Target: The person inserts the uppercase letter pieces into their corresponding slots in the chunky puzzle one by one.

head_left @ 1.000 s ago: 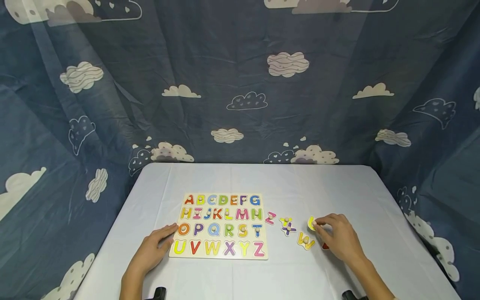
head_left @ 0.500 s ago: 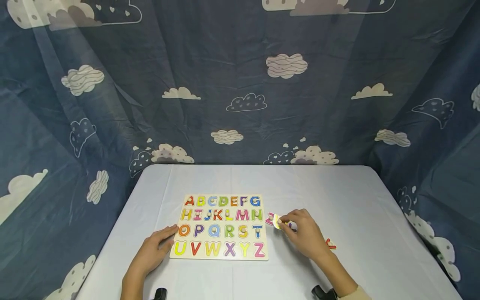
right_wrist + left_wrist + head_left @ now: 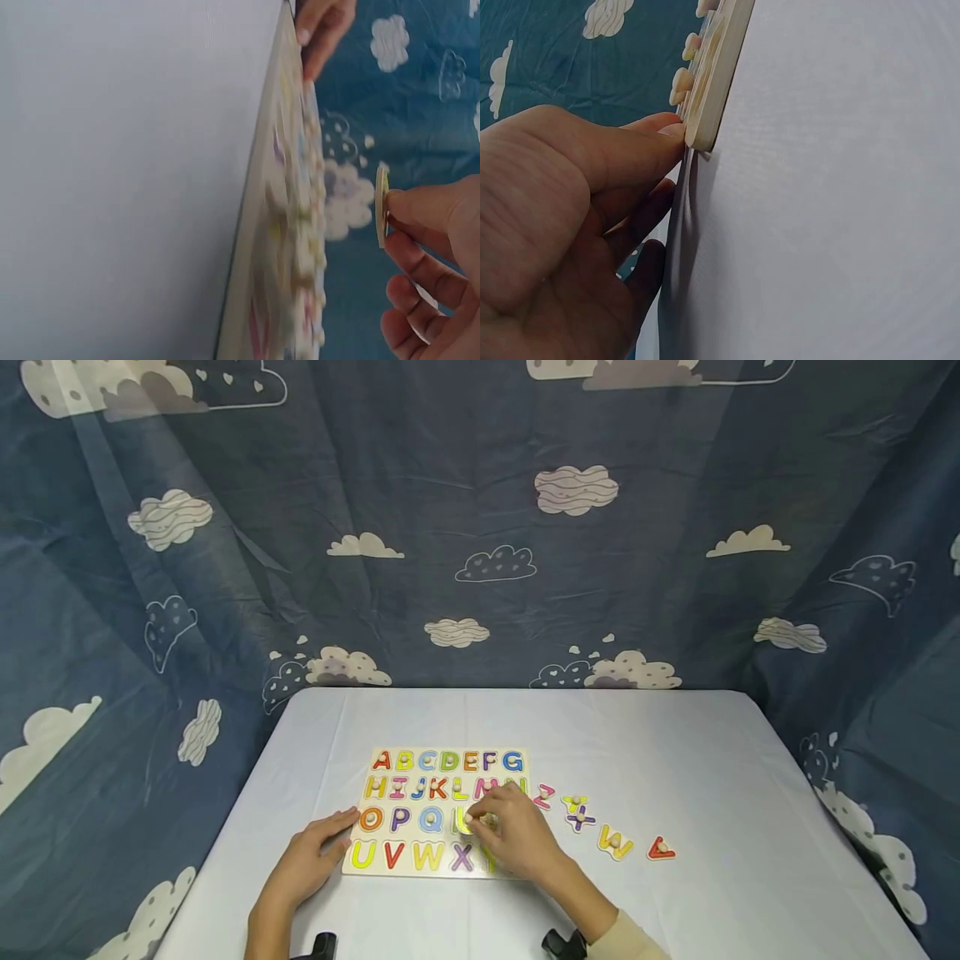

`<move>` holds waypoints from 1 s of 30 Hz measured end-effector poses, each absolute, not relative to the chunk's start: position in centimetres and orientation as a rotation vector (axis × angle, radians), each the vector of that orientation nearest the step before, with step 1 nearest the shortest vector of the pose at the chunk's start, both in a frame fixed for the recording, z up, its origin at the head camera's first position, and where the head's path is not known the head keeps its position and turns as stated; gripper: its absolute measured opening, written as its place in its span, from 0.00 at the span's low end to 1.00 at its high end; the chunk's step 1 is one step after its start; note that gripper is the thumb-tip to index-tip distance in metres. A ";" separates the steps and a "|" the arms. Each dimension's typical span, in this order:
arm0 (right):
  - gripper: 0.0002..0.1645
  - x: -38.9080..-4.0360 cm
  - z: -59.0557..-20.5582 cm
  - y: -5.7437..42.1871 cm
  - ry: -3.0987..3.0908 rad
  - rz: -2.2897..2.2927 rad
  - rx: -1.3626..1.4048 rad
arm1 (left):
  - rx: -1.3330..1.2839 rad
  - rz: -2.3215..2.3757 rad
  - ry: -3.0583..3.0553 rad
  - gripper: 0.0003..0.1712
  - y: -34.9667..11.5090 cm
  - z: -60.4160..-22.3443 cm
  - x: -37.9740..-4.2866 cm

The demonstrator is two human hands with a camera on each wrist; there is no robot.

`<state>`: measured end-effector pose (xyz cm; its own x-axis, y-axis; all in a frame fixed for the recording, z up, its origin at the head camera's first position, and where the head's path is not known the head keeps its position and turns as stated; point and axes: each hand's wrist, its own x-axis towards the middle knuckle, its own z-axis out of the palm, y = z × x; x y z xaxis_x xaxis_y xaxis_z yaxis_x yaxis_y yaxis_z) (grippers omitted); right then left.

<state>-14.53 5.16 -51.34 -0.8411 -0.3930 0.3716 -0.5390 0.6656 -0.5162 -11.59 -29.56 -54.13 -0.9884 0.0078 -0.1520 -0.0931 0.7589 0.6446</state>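
In the head view my right hand (image 3: 522, 833) is over the lower right of a wooden alphabet puzzle board (image 3: 352, 870). Its thumb and fingertips pinch a yellow letter U piece (image 3: 462, 824). The right wrist view shows this letter piece (image 3: 382, 208) edge-on, raised above the board. My left hand (image 3: 303, 858) rests at the board's left edge, thumb and index fingertips touching it near the corner (image 3: 700, 139). Knobbed letters fill the upper three rows, partly hidden by the right hand. The bottom row shows coloured letter shapes without knobs, its right end covered.
Right of the board lie loose knobbed letters: a pink Z (image 3: 543, 797), a yellow Y (image 3: 574, 803), a purple X (image 3: 580, 819), a yellow W (image 3: 615, 842) and a red V (image 3: 662, 849). A white cloth covers the table (image 3: 675, 743); a cloud-patterned curtain (image 3: 645, 585) hangs behind.
My right hand has carried the yellow U leftward from beside the loose letters to over the board, uncovering the W and V. The left hand stays at the board's edge.
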 end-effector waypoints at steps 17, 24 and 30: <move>0.04 -14.7 -52.6 -4.5 -2.690 0.781 1.057 | -0.047 1.025 2.815 0.28 -29.7 -53.9 -11.4; 0.02 -14.6 -52.9 -7.3 -2.679 0.740 1.091 | -0.035 1.011 2.821 0.28 -29.8 -53.7 -11.3; 0.04 -14.3 -53.2 -8.4 -2.723 0.659 1.089 | 0.003 1.029 2.833 0.28 -29.6 -53.8 -11.3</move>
